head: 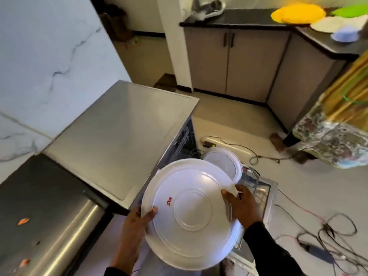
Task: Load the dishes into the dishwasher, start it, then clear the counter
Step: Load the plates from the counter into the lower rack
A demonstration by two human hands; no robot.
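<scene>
Looking down through the head camera: at 6 o'clock both hands carry a large white round plate, underside up, with red lettering on it. The left hand grips its rim at 9 o'clock, thumb curled over the top. The right hand pinches the rim at 2 o'clock, fingers bent round the edge.

That plate blocks my view of most of what lies under it. The grey steel-topped dishwasher sits at 10 o'clock, open on its right side. The wire rack pokes out past the right hand, blurred. I count one smaller white plate standing on edge in it, just beyond the held one; I can't tell whether they touch.

On the floor at 3 to 5 o'clock there are tangled dark cables, with a white power strip near the dishwasher. A table under a floral cloth stands at 3 o'clock.

The black counter runs across at 1 o'clock, above two grey cupboard doors. On it I see one yellow round plate, one green dish, one white flat plate and one pale blue bowl.

At 8 o'clock, two orange scraps lie on a dark worktop.
</scene>
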